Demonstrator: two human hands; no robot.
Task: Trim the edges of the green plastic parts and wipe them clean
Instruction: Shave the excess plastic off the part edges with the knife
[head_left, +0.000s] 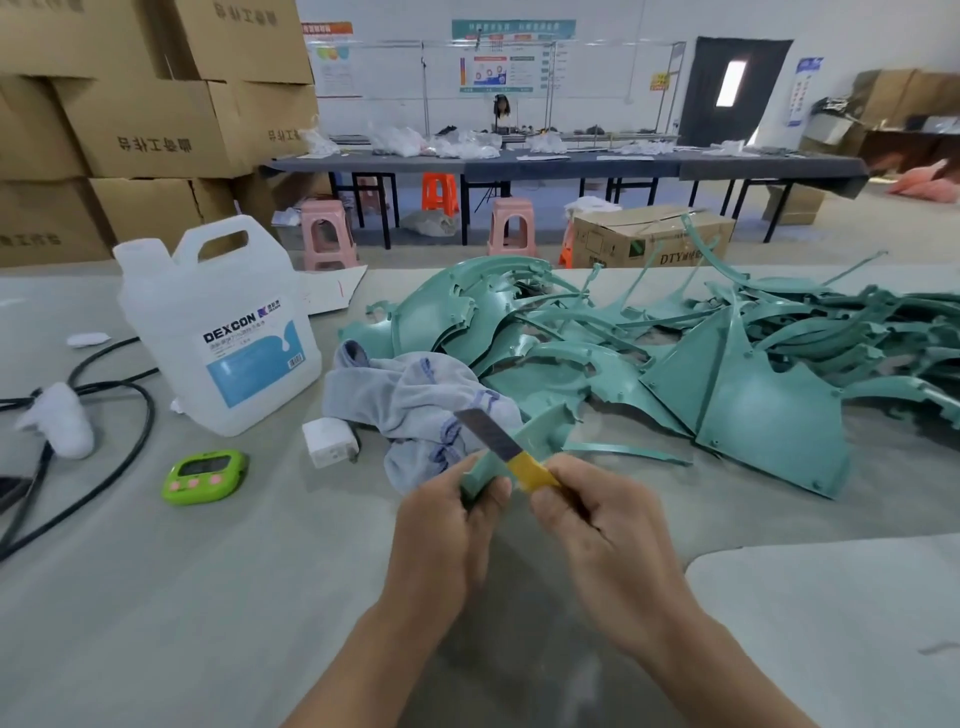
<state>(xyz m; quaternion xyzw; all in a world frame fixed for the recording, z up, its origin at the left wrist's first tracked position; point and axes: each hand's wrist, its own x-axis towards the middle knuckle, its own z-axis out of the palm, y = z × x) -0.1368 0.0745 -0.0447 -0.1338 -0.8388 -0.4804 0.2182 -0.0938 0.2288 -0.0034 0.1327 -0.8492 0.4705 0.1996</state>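
**Knife (511, 453) laid against green part (483, 472)**

The green part, a narrow, curved, matte teal strip, sits just below frame centre. The left hand (448, 525) curls its fingers round it. The right hand (597, 527) pinches the knife's yellow handle. A grey cloth (415, 402) lies behind.

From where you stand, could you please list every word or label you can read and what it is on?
"DEXCON": white jug label.
"DTY": open cardboard box; rest blurred.
Stacked cartons: Chinese print, unclear.
Wall posters, green timer display: too small to read.
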